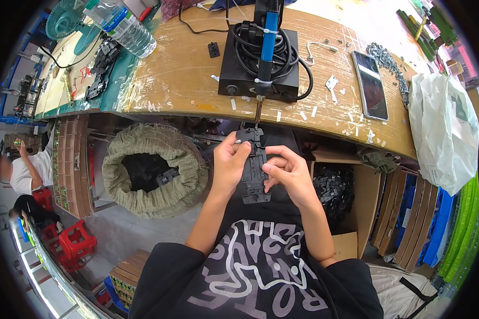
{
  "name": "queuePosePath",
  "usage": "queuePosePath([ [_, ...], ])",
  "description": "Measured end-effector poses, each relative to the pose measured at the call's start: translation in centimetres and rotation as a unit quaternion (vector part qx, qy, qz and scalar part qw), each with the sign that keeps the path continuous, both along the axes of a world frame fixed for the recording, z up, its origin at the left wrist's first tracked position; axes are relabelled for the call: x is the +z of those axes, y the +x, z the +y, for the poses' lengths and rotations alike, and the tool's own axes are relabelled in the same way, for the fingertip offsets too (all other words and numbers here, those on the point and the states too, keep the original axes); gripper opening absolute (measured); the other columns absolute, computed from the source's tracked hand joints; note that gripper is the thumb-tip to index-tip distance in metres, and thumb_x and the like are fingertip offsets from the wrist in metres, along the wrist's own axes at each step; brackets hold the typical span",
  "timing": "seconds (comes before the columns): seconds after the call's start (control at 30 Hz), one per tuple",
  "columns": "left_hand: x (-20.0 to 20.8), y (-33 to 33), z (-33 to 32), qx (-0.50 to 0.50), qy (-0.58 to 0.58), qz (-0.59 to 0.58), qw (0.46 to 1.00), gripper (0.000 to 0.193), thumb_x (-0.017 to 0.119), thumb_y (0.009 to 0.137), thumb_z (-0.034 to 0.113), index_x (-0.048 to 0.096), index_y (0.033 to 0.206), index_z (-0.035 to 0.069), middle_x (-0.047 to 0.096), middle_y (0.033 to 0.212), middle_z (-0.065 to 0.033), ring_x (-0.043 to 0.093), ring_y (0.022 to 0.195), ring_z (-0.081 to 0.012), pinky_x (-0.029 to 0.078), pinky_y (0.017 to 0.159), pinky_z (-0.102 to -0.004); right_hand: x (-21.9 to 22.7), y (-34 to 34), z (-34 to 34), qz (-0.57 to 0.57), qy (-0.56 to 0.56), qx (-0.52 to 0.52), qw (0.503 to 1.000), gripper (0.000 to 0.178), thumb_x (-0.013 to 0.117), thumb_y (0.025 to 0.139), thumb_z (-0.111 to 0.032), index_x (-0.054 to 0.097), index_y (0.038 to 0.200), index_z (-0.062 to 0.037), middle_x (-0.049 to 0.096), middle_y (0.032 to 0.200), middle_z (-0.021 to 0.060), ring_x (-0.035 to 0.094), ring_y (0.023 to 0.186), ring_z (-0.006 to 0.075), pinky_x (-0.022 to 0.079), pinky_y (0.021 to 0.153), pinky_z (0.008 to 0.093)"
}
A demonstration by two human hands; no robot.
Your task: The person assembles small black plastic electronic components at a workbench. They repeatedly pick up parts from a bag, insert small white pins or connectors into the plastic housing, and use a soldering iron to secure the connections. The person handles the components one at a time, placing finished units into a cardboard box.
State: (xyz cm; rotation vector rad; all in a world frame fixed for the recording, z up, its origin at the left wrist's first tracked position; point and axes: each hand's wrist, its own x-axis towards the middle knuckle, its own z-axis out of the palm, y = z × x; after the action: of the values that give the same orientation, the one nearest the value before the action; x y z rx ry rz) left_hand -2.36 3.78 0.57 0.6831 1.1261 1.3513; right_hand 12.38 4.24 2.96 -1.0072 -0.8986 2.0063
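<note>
A long black moulded plastic part [254, 173] with slots and raised details is held upright between my two hands, just off the bench's front edge. My left hand [230, 164] pinches its upper left side, thumb on the face. My right hand [291, 174] grips its right side with thumb and bent fingers. Right above the part's top end hangs a soldering iron-like tool [267, 45] with a blue and black handle, its metal tip pointing down. Whether the tip touches the part I cannot tell. The tool is strapped to a black box [230, 80] wound with black cable.
On the bench [186, 80] lie a phone [371, 85], a water bottle [123, 26] and several small metal pieces [386, 61]. A white plastic bag [443, 130] hangs at the right. Below stand a cloth sack [154, 199] and a carton [366, 212] of black parts. Another person [32, 170] sits far left.
</note>
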Motion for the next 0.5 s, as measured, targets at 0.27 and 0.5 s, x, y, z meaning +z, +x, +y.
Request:
queuePosePath([
  [0.27,0.8,0.1,0.1,0.000,-0.009,-0.001,1.000,0.009,0.047,0.083,0.004,0.052,0.089,0.000,0.058,0.067,-0.0013,0.049,0.057,-0.0015,0.037,0.048,-0.0160,0.6,-0.3,-0.3,-0.003,0.014,-0.022,1.000,0.029,0.058,0.077,-0.001,0.047,0.103,0.0064,0.057,0.071,0.0072,0.056,0.053,0.0118,0.049,0.046,0.0239],
  [0.5,1.2,0.1,0.2,0.002,-0.005,0.022,1.000,0.009,0.048,0.082,0.004,0.052,0.089,0.000,0.058,0.066,-0.0015,0.048,0.054,-0.0013,0.037,0.047,-0.0165,0.3,-0.4,-0.1,-0.003,0.026,-0.027,0.999,0.032,0.058,0.077,0.000,0.046,0.105,0.0097,0.058,0.069,0.0096,0.058,0.053,0.0148,0.049,0.047,0.0245],
])
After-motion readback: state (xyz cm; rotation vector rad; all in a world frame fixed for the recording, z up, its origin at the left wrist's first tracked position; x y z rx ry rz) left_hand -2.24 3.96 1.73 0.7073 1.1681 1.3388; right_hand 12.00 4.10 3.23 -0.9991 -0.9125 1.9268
